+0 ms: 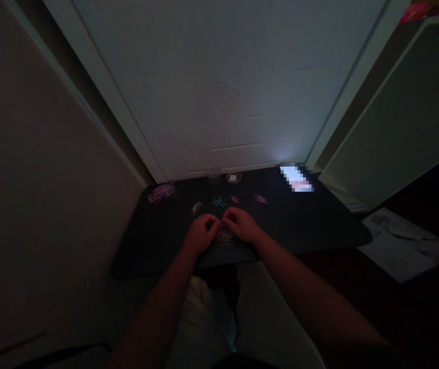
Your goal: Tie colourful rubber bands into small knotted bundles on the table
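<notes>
My left hand (203, 233) and my right hand (241, 224) meet above the near part of a dark table (292, 225). Thumbs and fingers of both are pinched together, almost touching; what they hold, if anything, is too small and dim to name. Just below them lies a mixed pile of small thin pieces (225, 237). Beyond the hands are small separate piles: pale yellowish (196, 207), blue (219, 201), red-pink (235, 199) and pink (260, 199). A larger pink-purple pile (162, 192) sits at the table's far left.
A clear round container (214, 177) and a round lid-like piece with a white square (233, 178) stand at the table's back edge. A lit phone (296, 178) lies at the back right. Behind rises a white panel (227, 51); papers (403, 246) lie at right.
</notes>
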A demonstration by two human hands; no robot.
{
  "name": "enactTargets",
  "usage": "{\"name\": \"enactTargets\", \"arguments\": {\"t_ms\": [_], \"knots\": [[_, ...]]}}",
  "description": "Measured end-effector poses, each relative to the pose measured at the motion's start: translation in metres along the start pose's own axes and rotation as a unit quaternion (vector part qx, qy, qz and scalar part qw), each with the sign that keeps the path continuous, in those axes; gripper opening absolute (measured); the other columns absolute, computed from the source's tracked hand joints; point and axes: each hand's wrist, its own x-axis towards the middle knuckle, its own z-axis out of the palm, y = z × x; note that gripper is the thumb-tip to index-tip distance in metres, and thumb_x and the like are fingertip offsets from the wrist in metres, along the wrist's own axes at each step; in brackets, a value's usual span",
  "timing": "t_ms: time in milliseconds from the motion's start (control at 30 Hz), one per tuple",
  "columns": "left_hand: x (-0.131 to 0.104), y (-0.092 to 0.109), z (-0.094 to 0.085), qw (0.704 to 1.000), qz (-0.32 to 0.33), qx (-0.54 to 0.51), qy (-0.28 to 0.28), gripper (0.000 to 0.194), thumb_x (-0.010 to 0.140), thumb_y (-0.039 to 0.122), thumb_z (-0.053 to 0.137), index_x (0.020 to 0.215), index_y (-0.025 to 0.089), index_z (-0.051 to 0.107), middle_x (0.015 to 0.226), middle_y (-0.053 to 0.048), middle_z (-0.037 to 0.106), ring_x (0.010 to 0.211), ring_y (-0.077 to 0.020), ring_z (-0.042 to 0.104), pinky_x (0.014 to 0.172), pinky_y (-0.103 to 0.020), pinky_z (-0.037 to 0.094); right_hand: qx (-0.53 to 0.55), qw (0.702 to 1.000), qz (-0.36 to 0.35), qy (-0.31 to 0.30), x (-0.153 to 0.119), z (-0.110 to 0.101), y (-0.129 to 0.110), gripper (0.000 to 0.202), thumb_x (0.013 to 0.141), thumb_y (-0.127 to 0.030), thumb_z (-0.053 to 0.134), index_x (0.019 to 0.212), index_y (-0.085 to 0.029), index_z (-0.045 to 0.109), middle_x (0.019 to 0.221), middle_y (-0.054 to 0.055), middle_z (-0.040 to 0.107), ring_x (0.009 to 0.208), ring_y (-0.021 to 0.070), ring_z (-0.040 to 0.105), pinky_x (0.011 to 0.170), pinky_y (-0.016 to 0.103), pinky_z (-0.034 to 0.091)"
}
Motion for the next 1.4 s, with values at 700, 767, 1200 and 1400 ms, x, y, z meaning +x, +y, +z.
{"name": "enactTargets", "arguments": {"t_ms": [700, 767, 1200, 1400], "knots": [[-0.001, -0.004, 0.001, 1.000, -0.014, -0.009, 0.021, 0.018, 0.081, 0.032, 0.052, 0.084, 0.017, 0.061, 0.075, -0.002, 0.063, 0.065, -0.0119, 0.056, 0.059, -0.024, 0.043, 0.040, 0.998, 0.012, 0.047, 0.003, 0.000, 0.010, 0.008, 0.079, -0.024, 0.048, 0.076, -0.018, 0.052, 0.068, -0.002, 0.053, 0.062, 0.0112, 0.049, 0.058, 0.023, 0.038], [0.000, -0.003, 0.002, 0.999, -0.011, -0.012, 0.028, 0.021, 0.078, 0.032, 0.057, 0.091, 0.017, 0.061, 0.079, -0.002, 0.063, 0.066, -0.0120, 0.056, 0.061, -0.024, 0.044, 0.016, 0.999, 0.003, 0.029, 0.002, 0.000, 0.008, 0.009, 0.079, -0.024, 0.048, 0.075, -0.018, 0.053, 0.069, -0.001, 0.055, 0.063, 0.0113, 0.049, 0.060, 0.023, 0.038], [0.000, 0.000, 0.001, 1.000, -0.012, -0.013, 0.022, 0.014, 0.079, 0.028, 0.052, 0.078, 0.016, 0.060, 0.074, -0.001, 0.062, 0.066, -0.0119, 0.055, 0.061, -0.024, 0.043, 0.069, 0.997, 0.023, 0.038, 0.001, -0.001, 0.004, 0.008, 0.080, -0.025, 0.046, 0.077, -0.019, 0.050, 0.065, -0.002, 0.053, 0.059, 0.0108, 0.048, 0.057, 0.023, 0.038], [0.000, 0.000, 0.001, 1.000, -0.004, -0.020, 0.017, 0.014, 0.079, 0.028, 0.053, 0.078, 0.017, 0.060, 0.073, -0.001, 0.062, 0.066, -0.0117, 0.055, 0.062, -0.024, 0.043, 0.062, 0.998, 0.007, -0.016, 0.000, -0.002, 0.001, 0.014, 0.074, -0.026, 0.056, 0.085, -0.018, 0.056, 0.069, -0.002, 0.055, 0.058, 0.0102, 0.048, 0.055, 0.023, 0.038]]}}
